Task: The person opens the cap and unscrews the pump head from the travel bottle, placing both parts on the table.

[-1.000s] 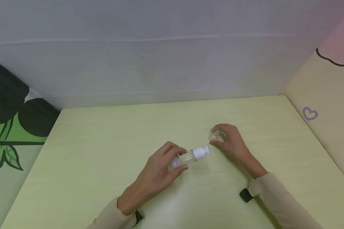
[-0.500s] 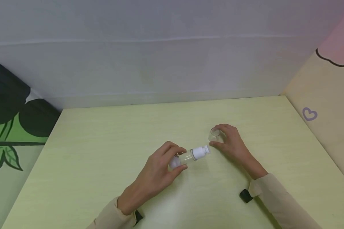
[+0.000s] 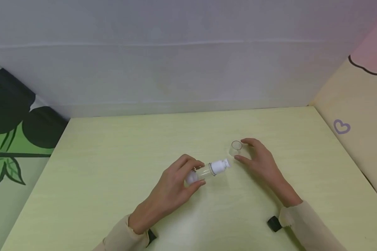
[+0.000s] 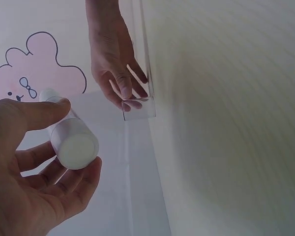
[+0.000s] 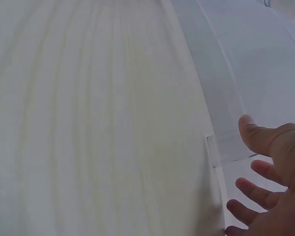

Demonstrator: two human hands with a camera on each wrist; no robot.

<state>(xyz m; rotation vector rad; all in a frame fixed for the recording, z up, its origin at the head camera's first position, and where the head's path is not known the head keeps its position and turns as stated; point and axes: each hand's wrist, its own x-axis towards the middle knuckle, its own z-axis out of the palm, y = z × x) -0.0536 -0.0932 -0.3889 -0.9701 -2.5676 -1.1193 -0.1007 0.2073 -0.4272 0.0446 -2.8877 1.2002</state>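
Pinching the bottle (image 3: 207,171), left hand (image 3: 176,181) has its long axis pointing right and slightly far. Clear cap (image 3: 236,149) stands on the desk (image 3: 135,146) just beyond the nozzle (image 3: 227,162); right hand (image 3: 261,163) is nearer, fingers spread just right of it.

Clear, white-topped bottle (image 3: 205,171) tilted in the left hand (image 3: 172,183); nearby, a clear cap (image 3: 235,150) stands on the tabletop (image 3: 128,146).

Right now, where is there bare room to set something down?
Bare tabletop lies left of the left hand, right of the right hand, and along the grey back wall. It's crowded mid-table, around the white-topped bottle and clear cap.
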